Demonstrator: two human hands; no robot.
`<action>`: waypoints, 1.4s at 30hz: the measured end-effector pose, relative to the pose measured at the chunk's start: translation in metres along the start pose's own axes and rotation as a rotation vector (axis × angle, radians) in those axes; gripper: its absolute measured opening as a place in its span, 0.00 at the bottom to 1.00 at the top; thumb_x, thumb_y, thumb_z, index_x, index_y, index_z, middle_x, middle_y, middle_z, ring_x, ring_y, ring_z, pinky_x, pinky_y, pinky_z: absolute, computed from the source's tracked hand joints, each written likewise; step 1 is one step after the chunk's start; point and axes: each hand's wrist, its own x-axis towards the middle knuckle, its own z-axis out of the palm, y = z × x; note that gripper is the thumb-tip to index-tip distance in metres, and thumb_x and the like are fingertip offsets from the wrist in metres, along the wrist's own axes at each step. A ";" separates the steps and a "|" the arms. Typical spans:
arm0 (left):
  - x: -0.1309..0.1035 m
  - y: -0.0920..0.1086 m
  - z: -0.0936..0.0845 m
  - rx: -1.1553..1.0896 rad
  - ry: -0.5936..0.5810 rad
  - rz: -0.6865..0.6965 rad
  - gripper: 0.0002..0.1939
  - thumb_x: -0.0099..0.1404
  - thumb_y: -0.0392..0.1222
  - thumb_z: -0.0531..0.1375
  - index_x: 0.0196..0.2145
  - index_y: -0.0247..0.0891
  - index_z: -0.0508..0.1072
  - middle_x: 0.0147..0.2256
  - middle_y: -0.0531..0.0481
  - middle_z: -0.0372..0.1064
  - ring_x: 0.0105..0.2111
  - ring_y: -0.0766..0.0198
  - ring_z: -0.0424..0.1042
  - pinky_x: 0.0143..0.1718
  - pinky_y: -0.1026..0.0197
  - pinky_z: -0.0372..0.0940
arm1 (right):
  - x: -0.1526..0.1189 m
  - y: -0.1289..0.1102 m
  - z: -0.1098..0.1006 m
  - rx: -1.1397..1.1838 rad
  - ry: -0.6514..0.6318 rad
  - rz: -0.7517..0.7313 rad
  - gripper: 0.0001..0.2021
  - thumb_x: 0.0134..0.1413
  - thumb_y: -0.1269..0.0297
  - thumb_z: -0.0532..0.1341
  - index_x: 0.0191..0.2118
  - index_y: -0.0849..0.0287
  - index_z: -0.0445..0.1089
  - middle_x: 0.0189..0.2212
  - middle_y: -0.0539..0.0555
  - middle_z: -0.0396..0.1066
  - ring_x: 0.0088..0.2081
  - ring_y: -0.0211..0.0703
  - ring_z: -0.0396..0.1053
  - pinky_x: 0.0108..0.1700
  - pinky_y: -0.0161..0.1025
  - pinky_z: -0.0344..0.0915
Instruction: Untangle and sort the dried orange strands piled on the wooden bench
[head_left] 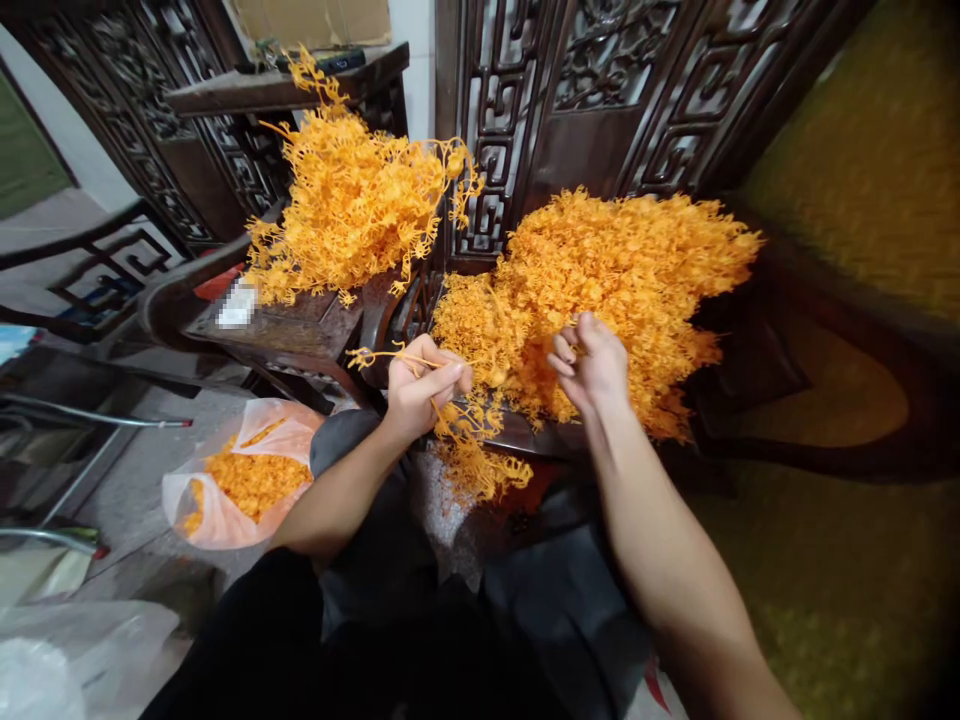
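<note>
My left hand is closed round a thin orange branched strand, whose forked end sticks out to the left. More orange strands hang just below and to the right of this hand. My right hand is raised in front of a large orange heap, its fingers curled; what they hold, if anything, is too small to make out. A second orange heap lies on the dark wooden seat at the left.
On the floor at the lower left stands a translucent plastic bag with orange pieces inside. Metal tubes lie at the far left. A dark wooden ledge and carved panels rise behind the heaps.
</note>
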 end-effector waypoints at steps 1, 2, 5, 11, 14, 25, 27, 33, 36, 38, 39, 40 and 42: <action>0.001 0.000 0.000 -0.002 0.010 0.002 0.24 0.61 0.50 0.71 0.29 0.41 0.57 0.23 0.54 0.75 0.12 0.77 0.50 0.15 0.68 0.42 | 0.001 0.000 -0.002 -0.043 0.009 0.009 0.22 0.48 0.50 0.76 0.32 0.56 0.63 0.24 0.44 0.63 0.19 0.29 0.55 0.15 0.26 0.43; 0.003 -0.001 -0.001 -0.002 0.019 0.002 0.23 0.61 0.50 0.70 0.30 0.41 0.57 0.23 0.54 0.75 0.11 0.77 0.49 0.14 0.68 0.41 | -0.001 0.000 -0.002 -0.092 -0.008 0.030 0.21 0.48 0.51 0.75 0.34 0.57 0.66 0.28 0.47 0.68 0.20 0.30 0.59 0.15 0.27 0.44; 0.009 -0.011 -0.004 0.018 0.065 0.018 0.23 0.62 0.50 0.70 0.31 0.41 0.58 0.23 0.55 0.75 0.10 0.78 0.47 0.13 0.67 0.39 | -0.019 0.007 0.014 -0.172 -0.136 0.130 0.20 0.49 0.51 0.74 0.42 0.58 0.73 0.32 0.50 0.70 0.20 0.30 0.60 0.15 0.29 0.43; 0.005 -0.017 -0.001 0.112 0.143 0.018 0.23 0.61 0.50 0.71 0.30 0.40 0.60 0.22 0.55 0.74 0.13 0.77 0.54 0.15 0.68 0.43 | -0.034 0.016 0.039 -0.504 -0.364 0.068 0.20 0.58 0.43 0.67 0.39 0.58 0.77 0.19 0.45 0.60 0.20 0.33 0.54 0.23 0.33 0.50; 0.001 -0.002 0.001 0.071 0.188 0.105 0.24 0.62 0.50 0.71 0.30 0.41 0.58 0.22 0.57 0.72 0.12 0.77 0.52 0.15 0.68 0.44 | -0.014 0.014 0.012 -0.866 -0.124 -0.242 0.16 0.56 0.52 0.70 0.27 0.59 0.73 0.23 0.50 0.69 0.26 0.37 0.61 0.29 0.35 0.55; 0.008 0.014 -0.003 -0.148 0.246 0.079 0.17 0.69 0.45 0.65 0.32 0.41 0.59 0.25 0.58 0.69 0.12 0.77 0.52 0.13 0.67 0.44 | -0.040 0.005 0.029 -0.802 -0.404 -0.073 0.22 0.65 0.46 0.62 0.51 0.59 0.79 0.23 0.49 0.70 0.21 0.35 0.60 0.25 0.34 0.56; 0.008 0.010 0.000 -0.162 0.267 0.074 0.16 0.68 0.45 0.65 0.32 0.41 0.60 0.26 0.58 0.69 0.13 0.76 0.55 0.15 0.68 0.46 | -0.051 0.010 0.046 -0.839 -0.515 -0.077 0.22 0.61 0.47 0.66 0.51 0.58 0.80 0.28 0.51 0.76 0.25 0.37 0.65 0.29 0.36 0.61; 0.010 0.011 0.013 -0.274 0.381 -0.064 0.12 0.73 0.42 0.63 0.34 0.40 0.63 0.29 0.57 0.65 0.20 0.75 0.61 0.23 0.70 0.57 | -0.058 0.026 0.057 -0.833 -0.521 -0.190 0.15 0.65 0.53 0.64 0.45 0.58 0.81 0.40 0.55 0.81 0.39 0.45 0.76 0.45 0.42 0.69; 0.009 0.020 0.017 -0.366 0.371 -0.135 0.13 0.76 0.40 0.59 0.33 0.39 0.61 0.27 0.58 0.59 0.18 0.77 0.56 0.21 0.71 0.52 | -0.051 0.026 0.047 -0.743 -0.351 -0.164 0.18 0.65 0.47 0.63 0.35 0.58 0.77 0.30 0.53 0.76 0.33 0.42 0.72 0.37 0.39 0.66; 0.008 0.024 0.019 -0.430 0.363 -0.171 0.14 0.77 0.38 0.56 0.31 0.38 0.60 0.26 0.58 0.56 0.17 0.78 0.52 0.19 0.70 0.48 | -0.046 0.028 0.041 -0.620 -0.196 -0.067 0.21 0.59 0.41 0.66 0.32 0.57 0.72 0.21 0.48 0.65 0.23 0.36 0.62 0.27 0.35 0.58; 0.008 0.025 0.020 -0.455 0.365 -0.188 0.15 0.78 0.38 0.55 0.31 0.38 0.59 0.26 0.59 0.55 0.16 0.78 0.51 0.19 0.70 0.47 | -0.044 0.030 0.040 -0.538 -0.127 -0.001 0.23 0.56 0.39 0.68 0.31 0.56 0.70 0.19 0.45 0.59 0.20 0.34 0.56 0.23 0.34 0.51; 0.008 0.024 0.021 -0.472 0.370 -0.204 0.15 0.78 0.37 0.54 0.31 0.38 0.59 0.25 0.59 0.55 0.16 0.78 0.51 0.18 0.70 0.45 | -0.041 0.032 0.040 -0.454 -0.068 0.061 0.24 0.53 0.38 0.69 0.30 0.55 0.67 0.18 0.43 0.53 0.18 0.32 0.51 0.21 0.34 0.46; 0.008 0.023 0.024 -0.490 0.381 -0.233 0.15 0.78 0.36 0.53 0.31 0.38 0.59 0.25 0.59 0.54 0.15 0.79 0.50 0.18 0.70 0.44 | -0.035 0.035 0.040 -0.324 0.005 0.138 0.27 0.48 0.38 0.71 0.28 0.55 0.62 0.18 0.41 0.48 0.17 0.31 0.49 0.19 0.33 0.41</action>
